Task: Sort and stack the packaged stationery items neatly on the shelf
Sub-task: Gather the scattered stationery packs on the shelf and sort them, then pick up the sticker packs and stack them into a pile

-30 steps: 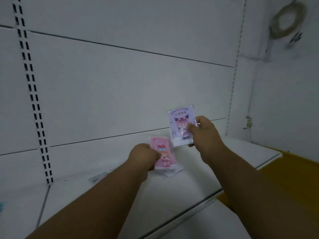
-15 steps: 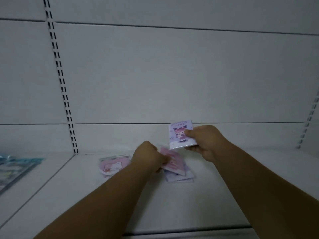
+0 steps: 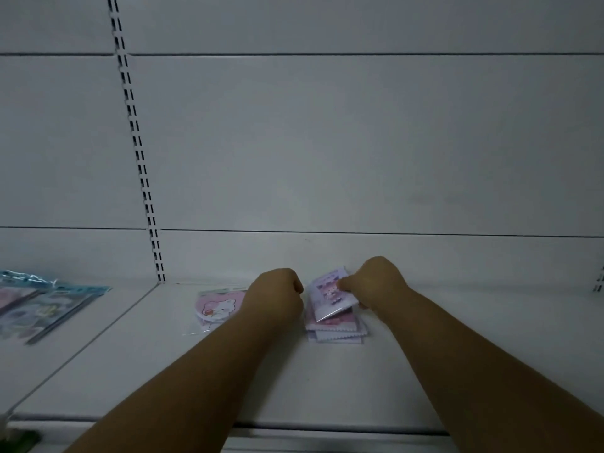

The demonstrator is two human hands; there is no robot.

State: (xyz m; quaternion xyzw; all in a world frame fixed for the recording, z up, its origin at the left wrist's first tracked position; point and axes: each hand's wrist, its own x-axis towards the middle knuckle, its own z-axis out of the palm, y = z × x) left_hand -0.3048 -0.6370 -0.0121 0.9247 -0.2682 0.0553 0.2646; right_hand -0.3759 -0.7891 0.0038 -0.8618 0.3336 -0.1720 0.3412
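My right hand [image 3: 376,282] pinches a small purple character packet [image 3: 328,294] and holds it tilted, its lower edge resting on a small stack of similar packets [image 3: 336,331] on the white shelf [image 3: 327,380]. A pink packet shows in the stack just beneath the purple one. My left hand [image 3: 274,295] is a closed fist right beside the stack's left edge, and I see nothing in it. Partly hidden behind that hand lies a pink packet with a white bear [image 3: 217,307], flat on the shelf.
Larger blue-edged packets [image 3: 42,305] lie on the neighbouring shelf section at far left. A slotted upright rail [image 3: 140,165] runs up the white back panel. The shelf's front edge [image 3: 327,426] crosses under my forearms.
My right hand has lowered the purple packet onto the stack. My left hand has let go of the pink packet, which now lies in the stack. The view has turned left and closer.
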